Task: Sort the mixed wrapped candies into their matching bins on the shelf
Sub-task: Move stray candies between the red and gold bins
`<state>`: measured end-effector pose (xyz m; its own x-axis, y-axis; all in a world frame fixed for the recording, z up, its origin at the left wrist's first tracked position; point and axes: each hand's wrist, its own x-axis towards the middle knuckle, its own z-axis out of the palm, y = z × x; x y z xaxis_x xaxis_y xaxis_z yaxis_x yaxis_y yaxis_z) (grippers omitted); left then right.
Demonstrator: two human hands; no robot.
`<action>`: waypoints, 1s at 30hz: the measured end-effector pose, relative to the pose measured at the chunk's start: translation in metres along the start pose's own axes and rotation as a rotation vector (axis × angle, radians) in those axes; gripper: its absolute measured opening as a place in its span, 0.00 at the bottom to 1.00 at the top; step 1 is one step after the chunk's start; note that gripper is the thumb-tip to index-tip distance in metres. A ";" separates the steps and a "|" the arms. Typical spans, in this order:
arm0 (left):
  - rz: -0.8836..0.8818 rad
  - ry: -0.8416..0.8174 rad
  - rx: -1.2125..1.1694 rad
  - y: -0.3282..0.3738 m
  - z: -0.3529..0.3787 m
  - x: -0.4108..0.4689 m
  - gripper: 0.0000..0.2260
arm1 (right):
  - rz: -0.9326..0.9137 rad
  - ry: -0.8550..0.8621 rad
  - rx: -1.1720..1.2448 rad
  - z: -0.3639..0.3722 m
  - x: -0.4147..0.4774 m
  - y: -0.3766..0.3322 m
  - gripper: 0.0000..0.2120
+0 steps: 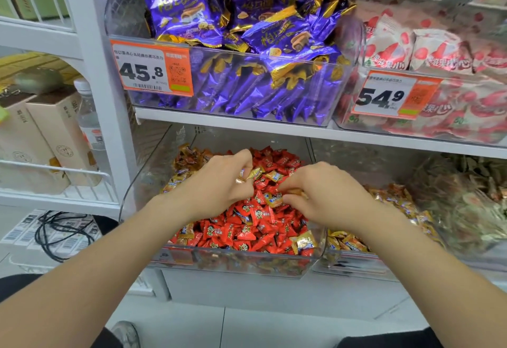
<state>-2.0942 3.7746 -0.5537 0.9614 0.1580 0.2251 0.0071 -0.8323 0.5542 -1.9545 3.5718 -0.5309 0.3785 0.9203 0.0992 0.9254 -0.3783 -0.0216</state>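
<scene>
Two gold candies pinched, left grip and right grip

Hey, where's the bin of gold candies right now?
Head view, lower row: the gold-candy bin sits immediately right of the red-candy bin, below the 54.9 price tag.

The fingertips of the left hand and right hand are hidden behind the gold candies they pinch, while the strawberry-packet bin blurs and runs off the right edge.
</scene>
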 end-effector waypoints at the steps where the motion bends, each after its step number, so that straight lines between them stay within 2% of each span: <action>1: -0.009 0.008 -0.040 0.001 0.000 0.000 0.10 | -0.034 -0.032 -0.071 0.003 0.001 -0.004 0.14; 5: -0.035 0.072 -0.114 0.009 0.001 0.002 0.09 | -0.063 -0.084 -0.239 0.016 0.010 -0.012 0.10; 8: -0.078 0.096 -0.108 0.009 0.005 0.003 0.11 | 0.015 -0.045 -0.142 0.015 0.012 -0.010 0.10; 10: -0.130 0.091 -0.149 0.011 0.007 0.003 0.12 | 0.093 0.027 0.087 0.008 0.010 -0.006 0.12; 13: -0.166 0.028 -0.335 0.022 0.005 0.002 0.14 | 0.193 0.128 0.358 -0.006 0.000 0.001 0.13; 15: -0.187 -0.020 -0.417 0.032 0.005 -0.001 0.11 | 0.253 0.103 0.487 -0.015 -0.011 0.006 0.12; 18: -0.219 -0.080 -0.494 0.046 0.009 -0.012 0.05 | 0.381 0.061 0.836 -0.022 -0.031 0.015 0.10; 21: -0.218 -0.161 -0.549 0.068 0.020 -0.019 0.06 | 0.593 0.056 1.268 -0.017 -0.048 0.035 0.08; 23: -0.190 -0.172 -0.582 0.090 0.033 -0.015 0.07 | 0.682 0.095 1.446 -0.012 -0.062 0.050 0.09; 25: -0.104 -0.159 -0.557 0.115 0.049 -0.004 0.07 | 0.726 0.134 1.371 -0.004 -0.078 0.068 0.09; 26: -0.049 -0.151 -0.508 0.126 0.058 0.003 0.07 | 0.750 0.143 1.260 -0.001 -0.087 0.077 0.10; 28: 0.026 -0.126 -0.391 0.144 0.077 0.020 0.07 | 0.776 0.128 0.950 0.008 -0.102 0.097 0.13; 30: -0.038 -0.082 -0.317 0.158 0.097 0.040 0.06 | 0.785 0.090 0.595 0.014 -0.114 0.116 0.11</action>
<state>-2.0279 3.5976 -0.5346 0.9811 0.1318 0.1415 -0.0302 -0.6180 0.7856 -1.8897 3.4244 -0.5585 0.9087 0.4093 -0.0826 0.2796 -0.7434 -0.6076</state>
